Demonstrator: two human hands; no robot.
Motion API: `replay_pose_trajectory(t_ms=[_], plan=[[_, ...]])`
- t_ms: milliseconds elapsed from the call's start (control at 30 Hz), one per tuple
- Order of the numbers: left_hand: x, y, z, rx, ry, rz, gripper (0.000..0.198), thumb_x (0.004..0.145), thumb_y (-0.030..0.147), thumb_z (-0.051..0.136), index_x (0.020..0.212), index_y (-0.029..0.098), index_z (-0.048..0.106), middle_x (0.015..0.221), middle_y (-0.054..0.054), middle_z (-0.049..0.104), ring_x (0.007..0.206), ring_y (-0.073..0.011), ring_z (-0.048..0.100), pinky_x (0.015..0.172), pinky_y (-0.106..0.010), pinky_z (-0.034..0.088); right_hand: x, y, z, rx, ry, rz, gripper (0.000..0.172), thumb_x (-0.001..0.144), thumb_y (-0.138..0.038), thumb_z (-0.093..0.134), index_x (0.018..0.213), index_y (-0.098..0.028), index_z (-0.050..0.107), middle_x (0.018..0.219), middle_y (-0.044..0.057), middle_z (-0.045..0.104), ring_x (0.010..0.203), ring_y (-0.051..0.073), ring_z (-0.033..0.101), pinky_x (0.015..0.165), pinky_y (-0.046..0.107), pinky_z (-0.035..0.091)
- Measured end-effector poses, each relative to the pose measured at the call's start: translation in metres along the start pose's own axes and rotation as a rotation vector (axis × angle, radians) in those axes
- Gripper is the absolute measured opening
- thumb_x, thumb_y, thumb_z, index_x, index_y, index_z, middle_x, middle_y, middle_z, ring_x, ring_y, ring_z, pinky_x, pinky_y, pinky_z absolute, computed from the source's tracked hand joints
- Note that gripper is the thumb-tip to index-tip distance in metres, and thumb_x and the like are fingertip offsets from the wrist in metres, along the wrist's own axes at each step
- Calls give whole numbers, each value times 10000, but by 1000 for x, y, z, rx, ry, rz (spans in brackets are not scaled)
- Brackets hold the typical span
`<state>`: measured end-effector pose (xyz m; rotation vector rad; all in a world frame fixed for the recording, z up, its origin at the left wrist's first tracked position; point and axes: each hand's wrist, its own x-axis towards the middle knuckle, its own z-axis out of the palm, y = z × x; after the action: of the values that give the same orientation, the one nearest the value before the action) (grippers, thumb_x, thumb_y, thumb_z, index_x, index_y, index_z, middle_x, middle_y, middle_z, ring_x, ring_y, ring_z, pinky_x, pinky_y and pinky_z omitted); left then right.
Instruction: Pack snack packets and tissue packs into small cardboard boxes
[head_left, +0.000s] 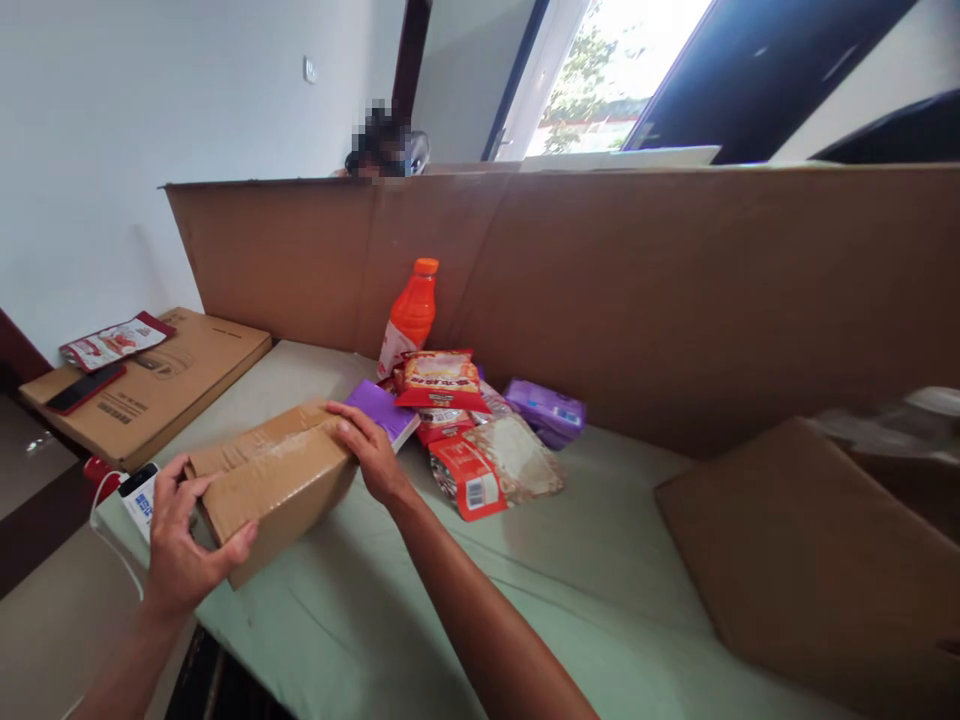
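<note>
A taped brown cardboard box (pixel 281 475) is held between my two hands over the left part of the green-covered table (pixel 360 610). My left hand (pixel 184 540) grips its near left end, fingers and thumb spread around the edges. At the far right end, my right hand (pixel 371 450) presses on the side and top edge. Just beyond the right hand lies a purple box (pixel 373 408), partly under a pile of snack packets. The pile has a red and orange packet (pixel 442 380) on top and a red and clear pouch (pixel 495 465) in front.
An orange bottle (pixel 411 315) leans by the tall cardboard panel (pixel 637 300). A purple pack (pixel 546 410) lies right of the pile. At left, a flat carton (pixel 180 380) bears a pouch (pixel 116 340) and a phone (pixel 86 388). An open cardboard box (pixel 810 550) stands right. A person (pixel 379 145) is behind the panel.
</note>
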<state>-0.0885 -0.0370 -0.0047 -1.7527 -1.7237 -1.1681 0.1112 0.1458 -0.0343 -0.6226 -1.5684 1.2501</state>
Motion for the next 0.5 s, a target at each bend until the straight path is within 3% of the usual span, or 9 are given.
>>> replay_pose_trajectory(t_ms=[133, 233, 333, 500], plan=[[21, -27, -1, 61, 131, -38, 437, 739, 515, 719, 1003, 188, 597, 1211, -150, 546, 1119, -362, 604, 923, -530, 525, 26, 5, 13, 51, 53, -15, 618, 874, -649, 561, 1343, -247, 583, 1418, 82, 596, 1339, 262, 519, 1117, 421, 409], [53, -55, 4, 84, 284, -164, 496, 686, 551, 759, 986, 199, 577, 1218, -131, 541, 1152, -378, 578, 987, -570, 486, 25, 20, 19, 61, 98, 12, 712, 882, -657, 543, 1445, -230, 459, 1488, 131, 519, 1378, 263, 482, 1101, 426, 425], [96, -81, 21, 43, 362, -280, 521, 704, 521, 777, 1034, 184, 555, 1300, -121, 475, 1263, -382, 491, 1093, -576, 404, 2, 47, 24, 29, 123, 75, 763, 869, -654, 566, 1464, -202, 414, 1429, 181, 552, 1306, 292, 548, 1041, 462, 469], [161, -124, 72, 1, 323, -366, 583, 697, 439, 808, 1092, 110, 532, 1364, -131, 386, 1370, -357, 368, 1194, -501, 278, -45, 85, 29, -49, 110, 132, 741, 827, -617, 639, 1426, -217, 462, 1300, 170, 642, 1163, 309, 638, 954, 475, 520]])
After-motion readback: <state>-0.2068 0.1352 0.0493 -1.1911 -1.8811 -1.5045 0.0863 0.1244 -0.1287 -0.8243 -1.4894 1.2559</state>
